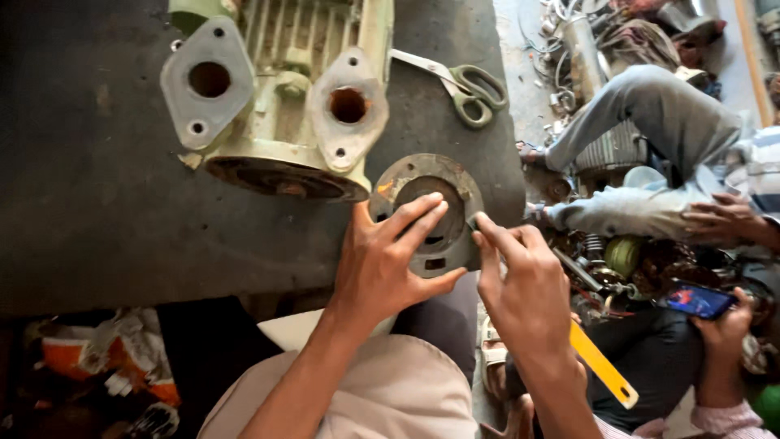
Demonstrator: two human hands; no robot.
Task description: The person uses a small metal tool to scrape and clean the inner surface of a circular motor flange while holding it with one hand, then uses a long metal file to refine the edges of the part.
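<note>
Left hand (pixel 382 260) spread over rusty round bearing cover (pixel 429 213), fingertips in its bore, at the dark bench (pixel 97 203) edge. Right hand (pixel 520 272) pinches the rim. I judge seating underway; next wants steady alignment.

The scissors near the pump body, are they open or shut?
Shut. The scissors lie flat on the dark table, blades together in one line and the two green handle loops side by side.
</note>
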